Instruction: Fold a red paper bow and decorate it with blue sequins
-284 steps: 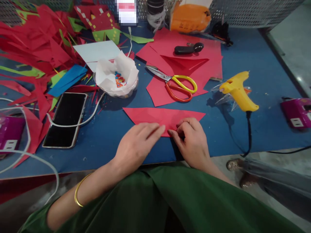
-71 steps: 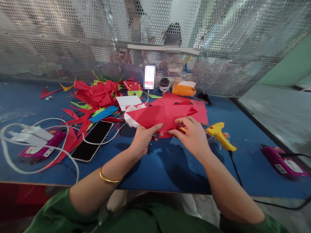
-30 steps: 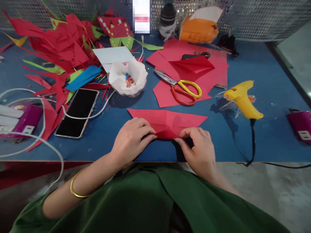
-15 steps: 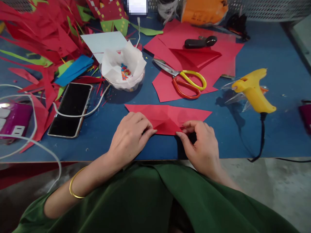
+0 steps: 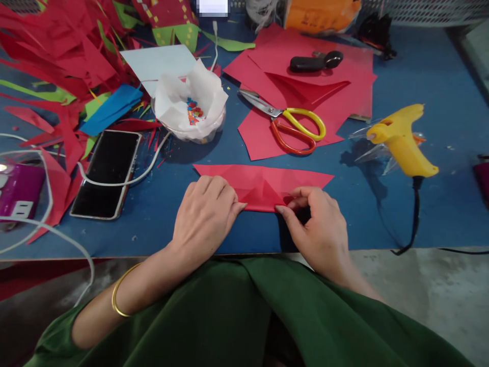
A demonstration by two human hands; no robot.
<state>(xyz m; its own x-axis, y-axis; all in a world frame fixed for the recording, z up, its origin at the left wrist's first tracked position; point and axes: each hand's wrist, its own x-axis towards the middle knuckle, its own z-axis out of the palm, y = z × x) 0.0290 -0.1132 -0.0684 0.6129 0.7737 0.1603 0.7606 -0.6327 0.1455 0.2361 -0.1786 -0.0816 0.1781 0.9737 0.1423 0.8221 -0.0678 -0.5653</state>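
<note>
head; folded red paper [image 5: 263, 189]; near edge pinched by left fingers [image 5: 237, 208] and right fingers [image 5: 287, 214]

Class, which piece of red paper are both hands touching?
The folded red paper, pinched by the left hand and right hand; the red sheets under the scissors and red scraps at left lie untouched.

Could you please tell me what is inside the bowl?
The bowl holds a white paper lining with small pieces, mostly red, orange and blue, lying in it. What lies under the lining cannot be made out.
</note>
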